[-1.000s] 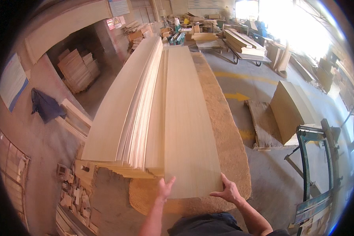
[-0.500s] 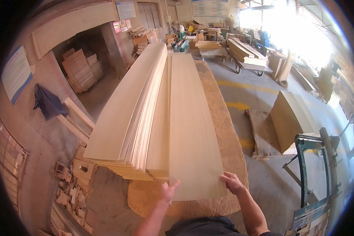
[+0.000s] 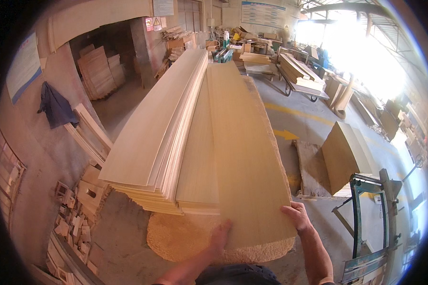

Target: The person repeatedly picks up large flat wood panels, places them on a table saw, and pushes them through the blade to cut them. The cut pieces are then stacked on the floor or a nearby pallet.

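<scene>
A long, thin wooden board (image 3: 252, 161) stretches away from me, its near end held between my two hands. My left hand (image 3: 220, 236) grips its left edge near the corner, the fingers partly hidden beneath. On the opposite edge my right hand (image 3: 297, 216) is closed, thumb on top. The board lies partly over a lower stack of pale boards (image 3: 197, 185). To the left rises a taller stack of similar boards (image 3: 150, 137), its top sheets slightly fanned. Under everything is a rough, tan particle-like slab (image 3: 176, 240).
Wood offcuts (image 3: 76, 228) litter the floor at left. On the right stand a green metal frame (image 3: 370, 218) and boards on a pallet (image 3: 345, 154). A loaded cart (image 3: 299, 71) is farther back. A dark jacket (image 3: 54, 107) hangs on the left wall.
Both hands have shifted right with the board's near end, which now looks tilted and darker. More of the lower stack shows at its left. My view has turned slightly.
</scene>
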Motion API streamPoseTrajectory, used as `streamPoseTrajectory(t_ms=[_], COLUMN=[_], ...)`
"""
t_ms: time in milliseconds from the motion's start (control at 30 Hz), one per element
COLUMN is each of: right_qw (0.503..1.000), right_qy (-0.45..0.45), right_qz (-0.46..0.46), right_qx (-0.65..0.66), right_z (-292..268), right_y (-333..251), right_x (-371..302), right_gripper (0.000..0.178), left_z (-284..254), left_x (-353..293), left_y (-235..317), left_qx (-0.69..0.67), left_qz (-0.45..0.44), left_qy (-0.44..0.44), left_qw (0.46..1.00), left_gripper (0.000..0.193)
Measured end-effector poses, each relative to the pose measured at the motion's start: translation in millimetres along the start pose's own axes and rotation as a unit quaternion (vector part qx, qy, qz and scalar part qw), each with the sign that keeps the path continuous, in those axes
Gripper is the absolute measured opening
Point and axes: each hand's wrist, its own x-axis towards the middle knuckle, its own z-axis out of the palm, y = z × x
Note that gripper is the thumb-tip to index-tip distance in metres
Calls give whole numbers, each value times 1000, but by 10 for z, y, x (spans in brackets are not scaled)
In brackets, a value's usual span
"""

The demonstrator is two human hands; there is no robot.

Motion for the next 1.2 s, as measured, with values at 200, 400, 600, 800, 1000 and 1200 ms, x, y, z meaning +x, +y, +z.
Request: streamPoseTrajectory(t_ms=[200,400,600,800,1000,1200], right_qw=[965,930,933,949,921,922], right_qy=[14,18,9,-68,-144,-36], right_qz=[-121,-219,-187,-255,-344,-335], right_qx=[-234,-294,-308,-171,-117,-190], right_z=[323,941,1204,1089,847,915], right_y=[-623,-1040,-1111,-839,-277,-46], right_x=[-525,-872,-940,-993,-1053,-1135], right_gripper=[20,28,42,87,134,103], left_z=[382,481,445,524,501,503], left_x=[-12,-51,-101,-367,-218,-99], left_y=[-219,-232,-77,299,223,22], left_qx=[-192,-239,-278,-307,-276,-249], left_qz=[-112,-72,-84,-17,-56,-79], left_qy=[-146,-258,-311,-426,-421,-374], left_qw=[964,934,905,851,862,890], left_gripper=[75,80,86,83,94,88])
